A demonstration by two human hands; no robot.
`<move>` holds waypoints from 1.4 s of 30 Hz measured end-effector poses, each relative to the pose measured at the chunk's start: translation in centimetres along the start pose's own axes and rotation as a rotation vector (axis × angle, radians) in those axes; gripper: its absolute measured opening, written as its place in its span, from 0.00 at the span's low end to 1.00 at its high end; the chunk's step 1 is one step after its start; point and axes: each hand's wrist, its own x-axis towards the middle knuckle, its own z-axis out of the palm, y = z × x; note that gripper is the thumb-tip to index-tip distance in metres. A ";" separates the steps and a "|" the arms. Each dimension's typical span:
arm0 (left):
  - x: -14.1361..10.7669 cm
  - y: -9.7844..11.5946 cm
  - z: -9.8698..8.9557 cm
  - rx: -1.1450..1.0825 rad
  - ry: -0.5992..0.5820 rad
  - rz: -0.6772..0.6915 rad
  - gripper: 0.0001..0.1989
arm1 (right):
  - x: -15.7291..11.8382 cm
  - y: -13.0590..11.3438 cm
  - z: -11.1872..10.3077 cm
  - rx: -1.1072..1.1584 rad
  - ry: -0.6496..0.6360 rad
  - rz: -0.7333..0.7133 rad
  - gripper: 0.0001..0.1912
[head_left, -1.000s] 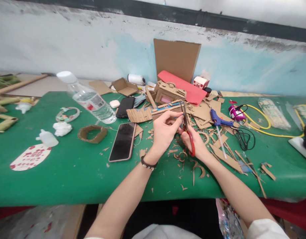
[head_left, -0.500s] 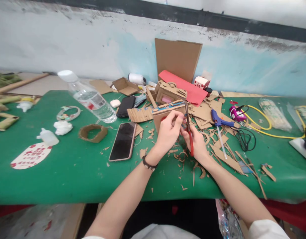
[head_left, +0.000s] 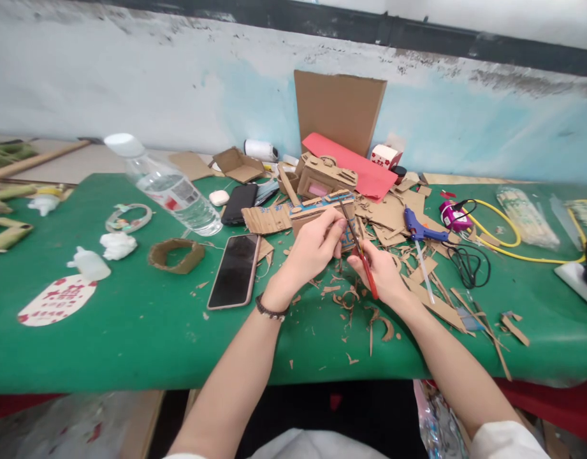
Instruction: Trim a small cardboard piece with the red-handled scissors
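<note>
Scissors (head_left: pixel 366 269) point away from the front table edge (head_left: pixel 130 381)

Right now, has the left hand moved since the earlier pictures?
Yes: the left hand has shifted slightly left, nearer to the phone.

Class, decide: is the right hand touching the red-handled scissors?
Touching. The head view shows the right hand gripping the red-handled scissors, its thumb against the handle.
</note>
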 end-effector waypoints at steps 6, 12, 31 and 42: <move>0.0 0.2 -0.8 0.055 -0.051 0.008 0.13 | 0.2 0.1 -0.6 -0.134 -0.010 -0.029 0.23; 0.1 0.3 -1.1 0.109 -0.054 0.034 0.11 | 0.1 0.0 -1.1 -0.238 -0.005 -0.011 0.24; 0.2 -0.4 -1.7 -0.030 -0.059 0.002 0.13 | 0.3 0.0 -2.9 -0.341 0.135 -0.030 0.31; -0.5 0.7 2.9 -0.373 -0.151 -0.122 0.16 | 0.5 -1.0 -2.5 0.707 0.145 0.057 0.22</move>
